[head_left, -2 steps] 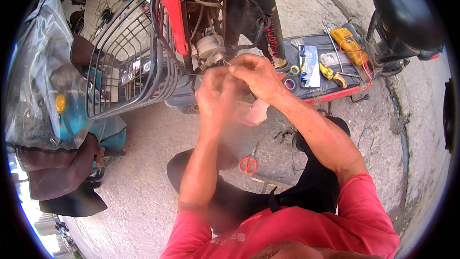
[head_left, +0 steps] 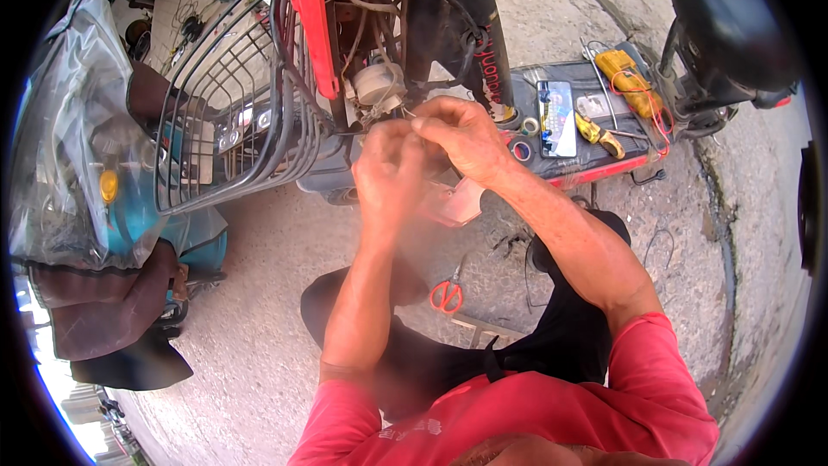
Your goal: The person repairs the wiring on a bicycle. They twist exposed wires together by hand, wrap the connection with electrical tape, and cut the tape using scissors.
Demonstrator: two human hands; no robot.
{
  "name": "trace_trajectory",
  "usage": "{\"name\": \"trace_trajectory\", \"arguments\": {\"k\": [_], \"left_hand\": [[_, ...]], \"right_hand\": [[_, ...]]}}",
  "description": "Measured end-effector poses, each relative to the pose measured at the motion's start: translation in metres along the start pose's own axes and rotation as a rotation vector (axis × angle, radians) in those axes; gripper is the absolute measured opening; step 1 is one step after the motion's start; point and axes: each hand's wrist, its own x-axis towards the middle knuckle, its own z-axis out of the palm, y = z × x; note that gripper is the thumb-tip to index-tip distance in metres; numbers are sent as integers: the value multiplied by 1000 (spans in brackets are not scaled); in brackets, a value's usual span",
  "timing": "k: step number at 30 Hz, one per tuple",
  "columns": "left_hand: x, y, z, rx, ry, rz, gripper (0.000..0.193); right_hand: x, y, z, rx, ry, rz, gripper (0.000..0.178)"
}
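Just below a round pale part (head_left: 378,85) hung among exposed cables (head_left: 366,0), the left hand (head_left: 385,164) and the right hand (head_left: 461,136) meet with fingers bent and drawn together. Thin wires (head_left: 406,110) run down from that part to the fingertips; the fingers and some blur hide what lies between them, so I cannot tell whether either hand grips a wire.

A red upright panel (head_left: 314,26) rises above and left of the hands, and a black wire basket (head_left: 222,86) crowds the space on the left, its rim reaching close to the left hand. Behind the wrists, a pale reddish piece (head_left: 457,204) shows partly, the right forearm cutting across the view beside it.

To the right, a dark footboard (head_left: 539,78) with a red edge carries a phone (head_left: 556,119), a yellow meter (head_left: 628,83) with a red lead, a yellow-handled tool (head_left: 599,135) and a small roll of tape (head_left: 521,151). Orange-handled scissors (head_left: 447,295) lie on the concrete ground (head_left: 259,319) between the person's legs. Far left stands a clear plastic cover (head_left: 73,138) over something turquoise.
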Motion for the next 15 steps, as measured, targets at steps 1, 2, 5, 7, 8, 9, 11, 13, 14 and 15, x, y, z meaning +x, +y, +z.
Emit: {"name": "trace_trajectory", "arguments": {"k": [1,2,5,7,8,9,11,13,14,15], "left_hand": [[0,0,0,-1,0,0,13],[0,0,0,3,0,2,13],[0,-1,1,14,-1,11,13],[0,-1,1,22,-4,19,14],[0,-1,1,30,0,16,14],[0,-1,1,39,3,14,14],[-1,-2,2,57,10,14,14],[-1,-2,2,75,16,21,14],[-1,-1,3,70,17,20,14],[-1,-1,4,66,17,19,14]], "right_hand": [[0,0,0,-3,0,1,22],[0,0,-1,-3,1,7,22],[-1,0,0,5,0,21,22],[0,1,-1,19,-5,27,22],[0,3,-1,20,-8,17,19],[1,6,-1,21,-10,6,17],[1,8,-1,13,-11,0,15],[0,9,-1,-6,-7,7,15],[0,9,-1,-13,-1,9,15],[-1,9,0,-19,4,12,16]]}}
